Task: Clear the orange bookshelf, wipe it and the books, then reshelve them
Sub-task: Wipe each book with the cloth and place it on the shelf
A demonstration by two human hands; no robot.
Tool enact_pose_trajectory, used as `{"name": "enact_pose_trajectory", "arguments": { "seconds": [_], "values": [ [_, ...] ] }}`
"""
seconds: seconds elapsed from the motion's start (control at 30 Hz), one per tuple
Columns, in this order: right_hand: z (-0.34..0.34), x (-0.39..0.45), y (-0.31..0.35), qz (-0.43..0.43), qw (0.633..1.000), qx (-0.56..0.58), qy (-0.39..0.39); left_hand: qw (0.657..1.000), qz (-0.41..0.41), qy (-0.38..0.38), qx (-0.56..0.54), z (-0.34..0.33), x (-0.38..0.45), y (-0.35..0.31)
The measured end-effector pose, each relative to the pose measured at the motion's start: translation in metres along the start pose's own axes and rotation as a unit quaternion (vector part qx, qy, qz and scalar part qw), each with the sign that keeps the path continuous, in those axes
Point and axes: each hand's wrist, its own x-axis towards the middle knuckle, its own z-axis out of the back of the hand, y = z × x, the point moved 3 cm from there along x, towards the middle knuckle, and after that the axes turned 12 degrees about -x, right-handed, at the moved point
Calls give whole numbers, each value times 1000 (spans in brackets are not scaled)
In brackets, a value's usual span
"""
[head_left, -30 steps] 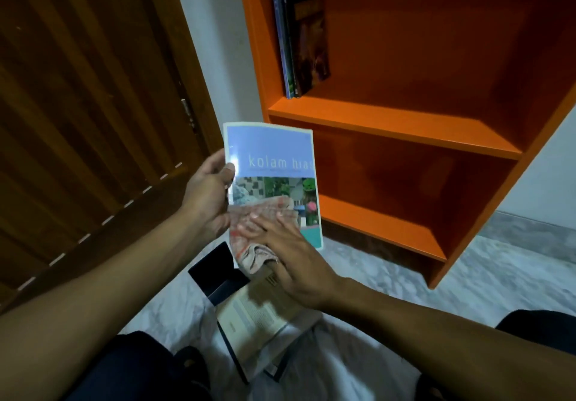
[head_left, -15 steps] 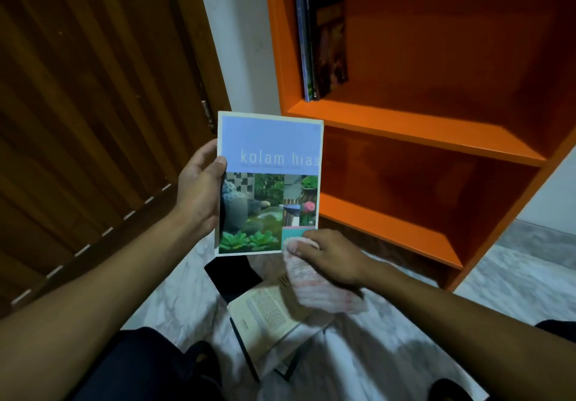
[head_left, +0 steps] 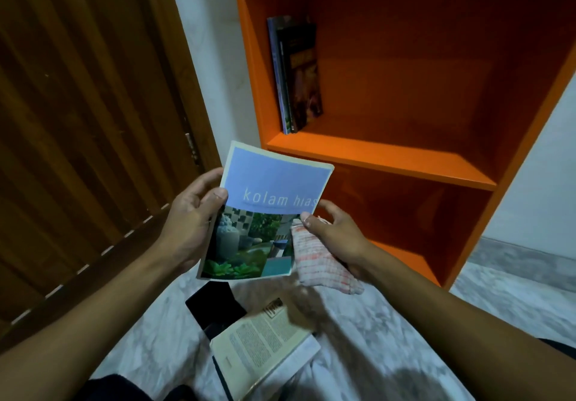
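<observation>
Orange bookshelf [head_left: 383,157] stands before me with a few books [head_left: 296,76] upright at the left of its middle shelf, and below that shelf I hold the "kolam hias" book [head_left: 265,213], my left hand [head_left: 187,226] gripping its left edge, my right hand [head_left: 336,235] pinching its right edge and a checked cloth [head_left: 321,263].

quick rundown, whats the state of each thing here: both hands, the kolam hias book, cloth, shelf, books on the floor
left hand: gripping the book's left edge
right hand: holding the cloth, thumb on the book's right edge
kolam hias book: closed, cover up, held off the floor
cloth: bunched, hanging from the right hand
orange bookshelf: mostly bare
shelved books: upright against the left wall
floor books: lying flat, stacked
</observation>
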Motion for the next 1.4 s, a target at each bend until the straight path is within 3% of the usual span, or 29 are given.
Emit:
{"name": "enact_pose_trajectory", "arguments": {
  "seconds": [0.23, 0.53, 0.67, 0.87, 1.03, 1.4],
  "values": [
    [14, -1, 26, 78, 996, -3, -49, 998, -53, -19, 2, -5, -1, -18],
    [47, 4, 87, 118, 978, -90, -144, 995, -10, 31, 97, -18, 14, 6],
    [67, 21, 120, 139, 966, -88, -198, 993, -15, 0, 120, -36, 40, 12],
    [102, 57, 158, 123, 949, -21, -290, 970, -113, -28, 213, -82, 106, -11],
    [115, 73, 166, 137, 942, -41, -305, 955, -139, -96, 246, -123, 156, -14],
    [138, 114, 116, 94, 945, -11, -312, 952, -100, -204, 207, -157, 249, 39]
  ]
}}
